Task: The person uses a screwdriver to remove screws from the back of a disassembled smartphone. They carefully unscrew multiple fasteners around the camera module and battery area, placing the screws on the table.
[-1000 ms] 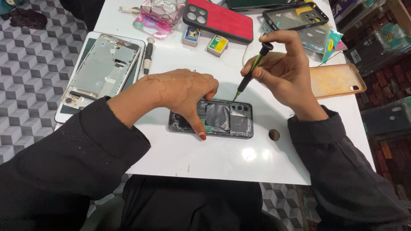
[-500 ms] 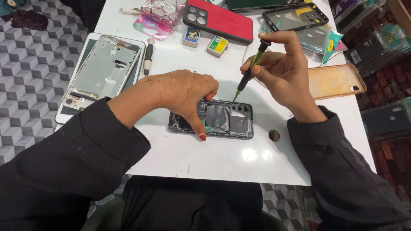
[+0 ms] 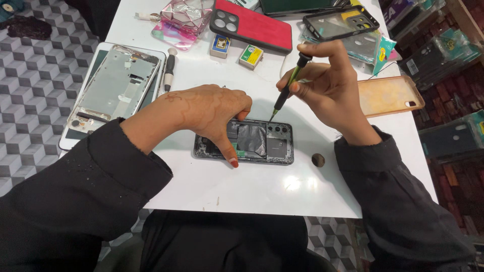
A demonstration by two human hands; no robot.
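Phone (image 3: 254, 142), opened with its back off, lies mid-table (image 3: 252, 186). Left hand (image 3: 209, 113) presses down on its left part, thumb at the near edge. Right hand (image 3: 327, 88) grips a screwdriver (image 3: 286, 90), tilted, tip at the phone's far edge near the camera corner.

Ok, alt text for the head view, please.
A left hand steadies an opened phone on a white table while the right hand holds a screwdriver tip-down at its upper edge. Phone cases and parts lie behind.
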